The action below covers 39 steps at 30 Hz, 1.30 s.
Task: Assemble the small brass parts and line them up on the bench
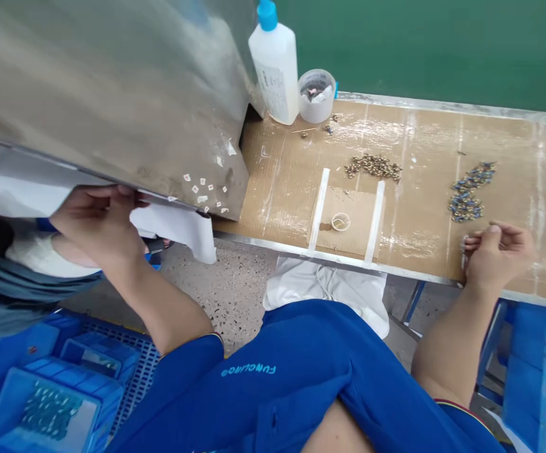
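At the left, my left hand (107, 220) is at the lower edge of a big metal housing (160, 113). Its thumb and fingers are bent together there, with the fingertips partly hidden; whatever they hold cannot be made out. White sheet material (178, 229) hangs below that edge beside the hand. My right hand (499, 255) rests at the front of the cardboard-covered table (414, 220), fingers curled in a pinch, with any small thing in them too tiny to name. Just beyond it lies a pile of small brass-and-blue parts (468, 195).
Small brass parts (374, 167) lie mid-table. Nearer stands a small round cup (340, 221) on a taped cardboard piece (348, 201). A white bottle (275, 69) and a tub (317, 97) stand behind. Blue bins (51, 402) are at lower left, near another person's clothing (32, 296).
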Motion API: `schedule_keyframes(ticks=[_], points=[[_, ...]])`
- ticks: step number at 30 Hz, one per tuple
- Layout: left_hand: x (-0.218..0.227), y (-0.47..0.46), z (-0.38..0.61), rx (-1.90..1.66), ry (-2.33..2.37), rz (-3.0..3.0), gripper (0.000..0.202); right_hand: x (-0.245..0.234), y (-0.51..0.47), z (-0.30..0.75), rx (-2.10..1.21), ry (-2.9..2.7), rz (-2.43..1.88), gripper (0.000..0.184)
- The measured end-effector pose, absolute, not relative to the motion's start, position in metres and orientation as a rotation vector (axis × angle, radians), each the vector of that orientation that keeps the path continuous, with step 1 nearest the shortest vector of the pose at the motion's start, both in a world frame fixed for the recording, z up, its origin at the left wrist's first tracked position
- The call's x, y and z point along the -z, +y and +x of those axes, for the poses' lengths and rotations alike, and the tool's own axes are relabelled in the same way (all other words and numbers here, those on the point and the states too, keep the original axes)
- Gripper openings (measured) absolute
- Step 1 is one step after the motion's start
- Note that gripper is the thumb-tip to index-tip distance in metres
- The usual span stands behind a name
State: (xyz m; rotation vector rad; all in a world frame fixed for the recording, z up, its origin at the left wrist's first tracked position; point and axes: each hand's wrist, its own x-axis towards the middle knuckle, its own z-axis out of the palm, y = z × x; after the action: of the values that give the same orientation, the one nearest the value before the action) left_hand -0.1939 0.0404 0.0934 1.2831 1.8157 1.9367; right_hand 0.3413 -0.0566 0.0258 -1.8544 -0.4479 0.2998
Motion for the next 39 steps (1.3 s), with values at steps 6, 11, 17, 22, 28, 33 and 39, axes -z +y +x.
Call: schedule_keyframes(ticks=[6,11,17,22,28,33,39], points=[[-0.082,-0.054,-0.167,-1.783,1.342,1.441,0.030,-0.019,-0.054,0.340,-0.214,-0.494,-1.831,0.026],[-0.072,-0.051,-0.095,-1.227,0.895,1.294,0.027,-0.023,-0.050,0.335,-0.196,-0.456,-1.845,0.033],[-0.045,-0.023,-0.023,-0.824,0.640,1.037,0.034,-0.033,-0.043,0.333,-0.226,-0.298,-1.976,0.049],[-0.032,-0.010,-0.008,-0.884,0.633,1.073,0.028,-0.028,-0.049,0.339,-0.245,-0.374,-1.937,0.043],[-0.023,-0.012,-0.010,-0.841,0.712,1.136,0.019,-0.012,-0.059,0.348,-0.190,-0.532,-1.736,0.020],[-0.013,-0.014,-0.003,-0.867,0.827,1.395,0.011,-0.008,-0.066,0.330,-0.109,-0.788,-1.658,0.026],[-0.008,-0.010,0.001,-0.983,0.822,1.703,0.008,-0.013,-0.065,0.279,-0.364,-1.142,-1.705,0.036]])
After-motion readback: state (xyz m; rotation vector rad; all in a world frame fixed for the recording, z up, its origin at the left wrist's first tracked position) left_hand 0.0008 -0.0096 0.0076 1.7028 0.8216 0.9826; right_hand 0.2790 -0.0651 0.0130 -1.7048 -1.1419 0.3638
